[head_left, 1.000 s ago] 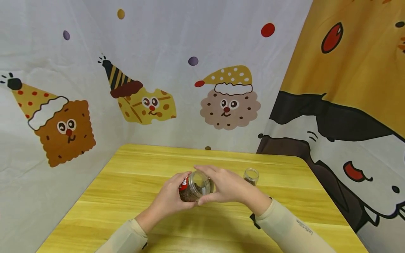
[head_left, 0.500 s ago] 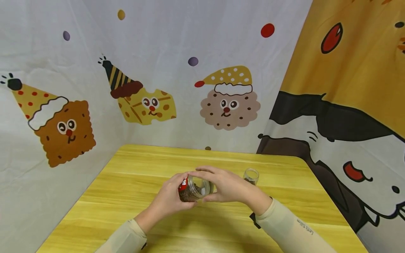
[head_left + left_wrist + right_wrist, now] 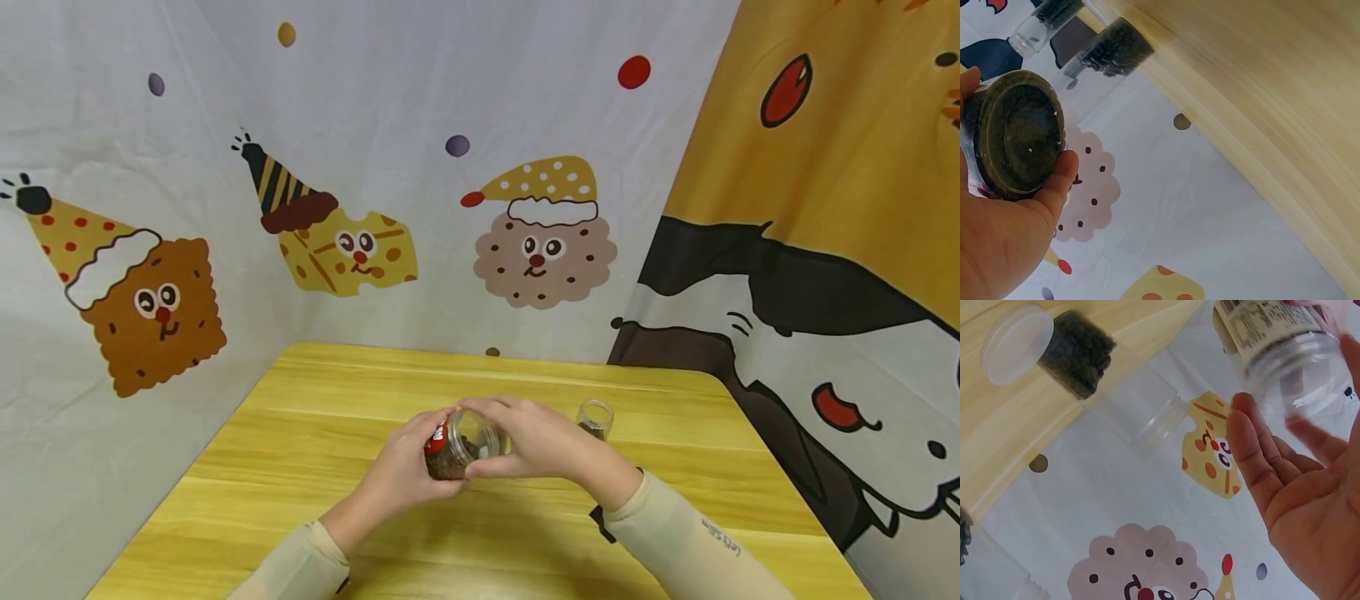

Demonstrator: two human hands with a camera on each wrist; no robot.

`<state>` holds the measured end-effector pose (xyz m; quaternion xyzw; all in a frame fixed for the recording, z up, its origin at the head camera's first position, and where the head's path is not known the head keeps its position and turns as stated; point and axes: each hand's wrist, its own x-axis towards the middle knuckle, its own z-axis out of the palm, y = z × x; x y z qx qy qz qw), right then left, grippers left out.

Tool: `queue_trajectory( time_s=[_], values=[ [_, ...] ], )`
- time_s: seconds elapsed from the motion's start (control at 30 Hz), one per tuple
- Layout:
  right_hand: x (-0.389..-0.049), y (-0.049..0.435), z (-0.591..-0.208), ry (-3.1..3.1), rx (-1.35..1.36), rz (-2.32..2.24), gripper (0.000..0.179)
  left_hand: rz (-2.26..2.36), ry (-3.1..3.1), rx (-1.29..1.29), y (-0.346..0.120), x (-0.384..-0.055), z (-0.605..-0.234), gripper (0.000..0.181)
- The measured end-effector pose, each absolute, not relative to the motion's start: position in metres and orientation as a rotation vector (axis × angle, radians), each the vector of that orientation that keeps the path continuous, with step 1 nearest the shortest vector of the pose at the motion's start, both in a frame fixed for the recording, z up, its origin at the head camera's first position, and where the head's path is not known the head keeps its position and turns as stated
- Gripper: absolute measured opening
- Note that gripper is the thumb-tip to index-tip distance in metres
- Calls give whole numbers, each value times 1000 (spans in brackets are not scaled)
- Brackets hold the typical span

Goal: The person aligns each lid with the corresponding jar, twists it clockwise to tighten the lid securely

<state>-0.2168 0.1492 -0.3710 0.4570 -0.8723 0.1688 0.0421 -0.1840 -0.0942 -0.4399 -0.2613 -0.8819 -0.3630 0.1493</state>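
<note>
My left hand (image 3: 399, 467) grips a clear jar (image 3: 444, 460) with a red label and dark contents, tilted so its clear mouth end faces right. The left wrist view shows the jar's round base (image 3: 1025, 140) between thumb and fingers. My right hand (image 3: 546, 443) spans the mouth end, fingers above and thumb below. From the right wrist, the fingertips sit right at the clear rim (image 3: 1294, 375), beneath a printed cream label (image 3: 1269, 322). The rim is blurred there.
On the wooden table (image 3: 360, 387), a jar with dark contents (image 3: 595, 419) stands behind my right forearm. The right wrist view shows another jar of dark pieces (image 3: 1079, 353), a translucent lid (image 3: 1017, 344) beside its base. A printed cloth (image 3: 442, 325) hangs behind the table.
My right hand's fingers have shifted over the jar's mouth end, moving slightly off and back around it. The left hand and jar stay almost in place.
</note>
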Motion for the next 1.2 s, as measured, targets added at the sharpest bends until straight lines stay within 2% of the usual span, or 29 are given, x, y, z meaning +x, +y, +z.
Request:
queue_trajectory(
  time_s=[0.23,0.5,0.77,1.2],
  values=[
    [-217,147,-374,-2717,1298,511,87,-1041,-2564,-739,-94,-184,-440,98],
    [-218,151,-372,-2685,1425,433,104,-1075,-2581,-687,-97,-185,-440,98],
    [-220,151,-371,-2647,1536,444,91,-1105,-2573,-733,-96,-185,-439,100],
    [-218,150,-370,-2670,1509,513,85,-1069,-2545,-728,-95,-183,-440,100]
  ],
)
